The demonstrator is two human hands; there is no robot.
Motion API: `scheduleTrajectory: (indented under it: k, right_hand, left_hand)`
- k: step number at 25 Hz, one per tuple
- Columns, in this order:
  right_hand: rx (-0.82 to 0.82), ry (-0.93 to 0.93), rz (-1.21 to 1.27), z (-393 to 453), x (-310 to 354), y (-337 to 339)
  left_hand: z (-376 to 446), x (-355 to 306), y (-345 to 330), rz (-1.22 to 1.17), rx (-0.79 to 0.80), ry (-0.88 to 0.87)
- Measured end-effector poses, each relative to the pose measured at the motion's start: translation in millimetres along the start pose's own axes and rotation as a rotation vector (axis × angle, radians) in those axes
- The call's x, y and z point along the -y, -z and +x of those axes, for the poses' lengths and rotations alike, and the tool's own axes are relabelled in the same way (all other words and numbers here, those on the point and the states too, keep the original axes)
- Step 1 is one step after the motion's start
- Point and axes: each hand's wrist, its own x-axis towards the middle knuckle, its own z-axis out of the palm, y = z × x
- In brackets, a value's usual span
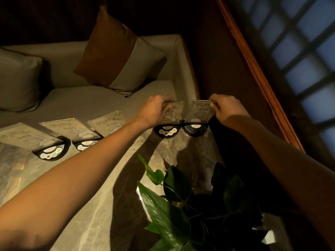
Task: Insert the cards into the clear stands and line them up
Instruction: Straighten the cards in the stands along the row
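Several clear stands with cards in them stand in a row along the far edge of the marble table [101,187], each on a black half-round base. My left hand [155,109] grips the top of the stand marked 09 [175,113]. My right hand [226,109] grips the top right corner of the stand marked 01 [199,111], at the table's far right corner. To the left stand the stand marked 06 [107,124], the stand marked 10 [70,129] and the stand marked 02 [23,136], all untouched.
A green leafy plant [190,205] sits on the table's near right side, under my right forearm. Behind the table is a pale sofa [90,100] with a brown and white cushion [117,51] and a grey cushion [18,80]. A wooden window frame [257,69] runs along the right.
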Motion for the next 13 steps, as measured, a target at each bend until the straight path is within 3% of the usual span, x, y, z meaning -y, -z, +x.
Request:
scheduleTrajectory:
  k: [13]
  right_hand:
    - [0.091, 0.066, 0.187, 3.6, -10.7, -5.4]
  left_hand:
    - [-7.5, 6.1, -7.7, -0.137, -0.026, -0.06]
